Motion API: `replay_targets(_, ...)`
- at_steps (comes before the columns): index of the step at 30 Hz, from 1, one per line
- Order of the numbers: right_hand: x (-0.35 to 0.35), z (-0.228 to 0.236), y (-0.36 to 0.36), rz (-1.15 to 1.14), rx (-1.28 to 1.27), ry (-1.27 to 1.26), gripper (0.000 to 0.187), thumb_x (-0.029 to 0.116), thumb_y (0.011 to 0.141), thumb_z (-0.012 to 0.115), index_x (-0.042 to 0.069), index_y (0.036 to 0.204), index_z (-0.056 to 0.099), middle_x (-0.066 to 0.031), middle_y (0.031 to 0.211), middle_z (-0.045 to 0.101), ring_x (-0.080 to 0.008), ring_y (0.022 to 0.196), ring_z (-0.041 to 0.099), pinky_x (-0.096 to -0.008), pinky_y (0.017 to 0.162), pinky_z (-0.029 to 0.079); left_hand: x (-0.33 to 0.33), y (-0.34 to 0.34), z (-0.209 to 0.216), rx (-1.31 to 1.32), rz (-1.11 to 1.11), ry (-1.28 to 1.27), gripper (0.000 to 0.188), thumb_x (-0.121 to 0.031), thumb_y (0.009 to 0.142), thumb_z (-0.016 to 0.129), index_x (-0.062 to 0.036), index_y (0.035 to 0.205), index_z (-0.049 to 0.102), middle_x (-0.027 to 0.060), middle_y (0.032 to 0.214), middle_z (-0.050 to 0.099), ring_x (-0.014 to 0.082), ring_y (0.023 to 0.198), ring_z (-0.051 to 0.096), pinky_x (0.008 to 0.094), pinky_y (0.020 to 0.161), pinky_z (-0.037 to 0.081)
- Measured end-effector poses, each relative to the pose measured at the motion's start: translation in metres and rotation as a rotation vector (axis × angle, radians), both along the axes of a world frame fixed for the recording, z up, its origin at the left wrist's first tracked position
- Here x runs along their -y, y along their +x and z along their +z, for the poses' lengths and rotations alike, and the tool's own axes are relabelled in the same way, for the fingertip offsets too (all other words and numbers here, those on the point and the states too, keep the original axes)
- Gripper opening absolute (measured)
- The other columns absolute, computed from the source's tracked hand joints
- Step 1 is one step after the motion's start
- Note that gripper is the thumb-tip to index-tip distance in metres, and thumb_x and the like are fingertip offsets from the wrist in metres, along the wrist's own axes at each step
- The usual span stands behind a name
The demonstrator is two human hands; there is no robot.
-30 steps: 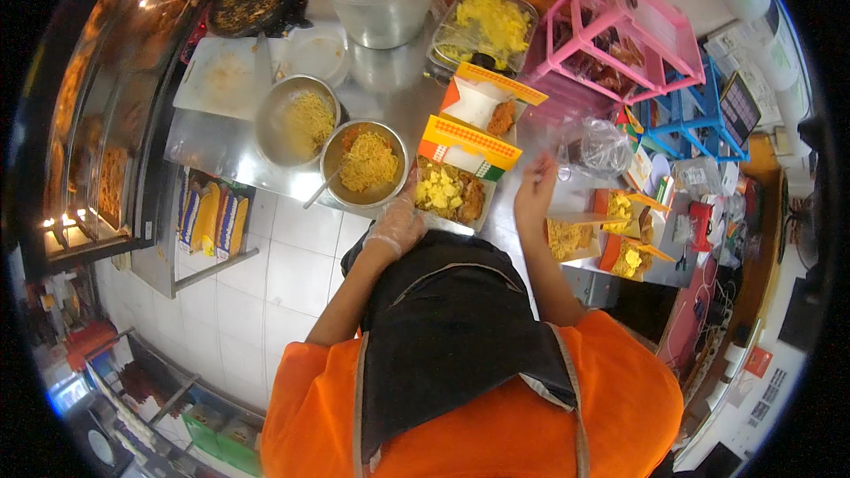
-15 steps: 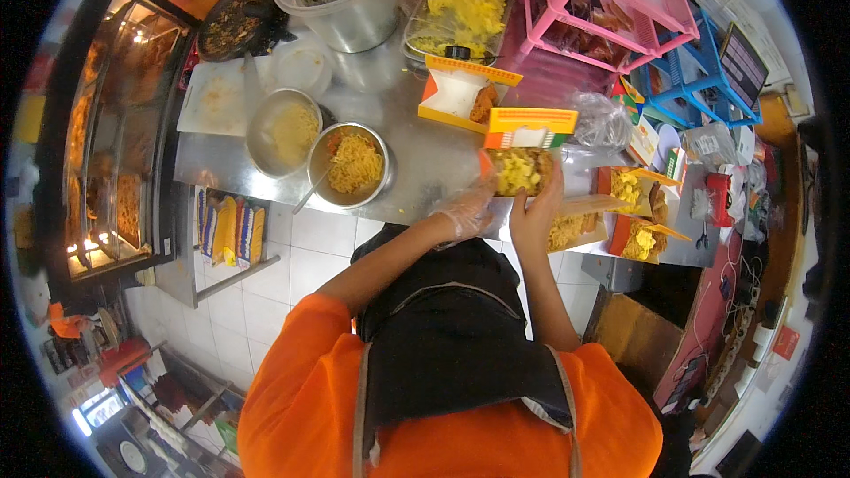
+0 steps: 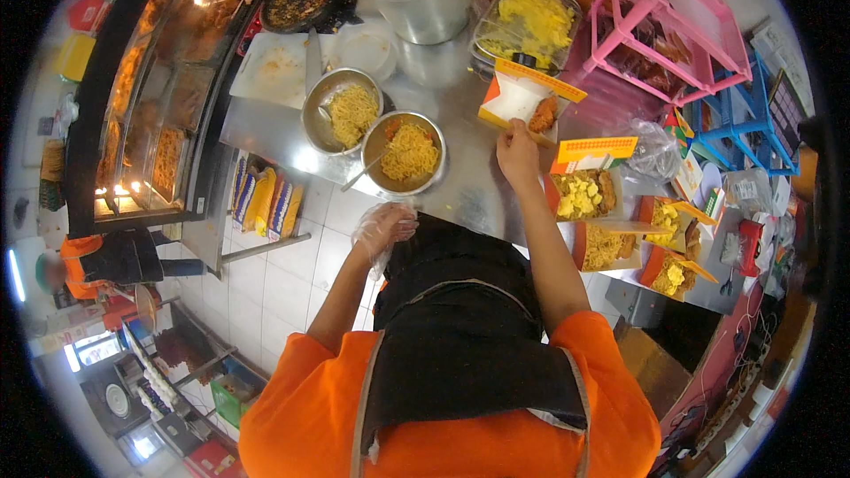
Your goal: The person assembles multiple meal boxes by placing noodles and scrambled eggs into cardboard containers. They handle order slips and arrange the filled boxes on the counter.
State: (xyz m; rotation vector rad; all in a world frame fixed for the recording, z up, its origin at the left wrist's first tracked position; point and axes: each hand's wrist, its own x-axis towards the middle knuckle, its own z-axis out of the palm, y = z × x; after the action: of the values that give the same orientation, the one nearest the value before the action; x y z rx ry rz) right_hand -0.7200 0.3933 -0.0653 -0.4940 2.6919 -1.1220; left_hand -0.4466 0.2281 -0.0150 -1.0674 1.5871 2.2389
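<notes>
My right hand, bare, reaches over the steel table to an open takeaway box. Its fingers are closed at the box's near edge, apparently pinching the cardboard. A piece of fried chicken lies in that box's right end. My left hand wears a clear plastic glove and hovers by the table's front edge, fingers loosely out and holding nothing. Just beyond it stands a metal bowl of noodles with a spoon handle over its rim. To the right sits an open box with scrambled egg and chicken.
A second noodle bowl, a cutting board with a knife, a big clear tub and an egg tray stand farther back. Several filled boxes line the right. At far left are a lit food cabinet and another person.
Both hands have left the egg-topped box, which now rests on the table. The right hand moved back to the chicken box; the left drew leftward. The view has shifted, showing another person.
</notes>
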Motion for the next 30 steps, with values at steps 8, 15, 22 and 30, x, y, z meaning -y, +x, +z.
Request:
replay_targets(8,0.003,0.019,0.076,0.073,0.105,0.004,0.037,0.017,0.09,0.062,0.003,0.125,0.058,-0.02,0.1,0.071,-0.0359,0.088,0.07,-0.0444,0.079,0.054,0.042,-0.028,-0.037,0.167,0.289,-0.061,0.049,-0.038,0.094,0.065,0.0082,0.112,0.062,0.0212,0.101,0.071,0.0259,0.098,0.07,0.0363,0.081,0.056)
replay_targets(15,0.078,0.069,0.129,0.477,-0.05,-0.091,0.041,0.016,0.089,0.064,0.009,0.129,0.057,-0.0196,0.09,0.069,-0.0368,0.079,0.068,-0.0458,0.069,0.054,0.08,-0.025,-0.01,0.306,-0.304,-0.857,0.042,-0.037,0.089,0.061,0.0013,0.101,0.071,0.0252,0.104,0.07,0.0358,0.096,0.068,0.0448,0.084,0.052)
replay_targets(22,0.137,0.08,0.134,0.659,0.009,0.064,0.025,0.02,0.089,0.064,0.008,0.111,0.063,-0.0196,0.097,0.07,-0.0369,0.087,0.068,-0.0477,0.072,0.054,0.098,-0.019,0.03,0.193,-0.415,-0.911,0.037,-0.032,0.085,0.059,0.0027,0.093,0.069,0.0288,0.094,0.067,0.044,0.091,0.065,0.047,0.082,0.051)
replay_targets(30,0.043,0.127,0.123,0.428,0.363,-0.466,0.022,0.015,0.1,0.054,-0.002,0.098,0.069,-0.0145,0.085,0.071,-0.0242,0.078,0.07,-0.0321,0.074,0.055,0.086,-0.036,0.077,0.265,-0.264,-0.826,0.039,-0.034,0.081,0.061,0.0044,0.085,0.066,0.0306,0.088,0.065,0.0442,0.085,0.064,0.0484,0.079,0.05)
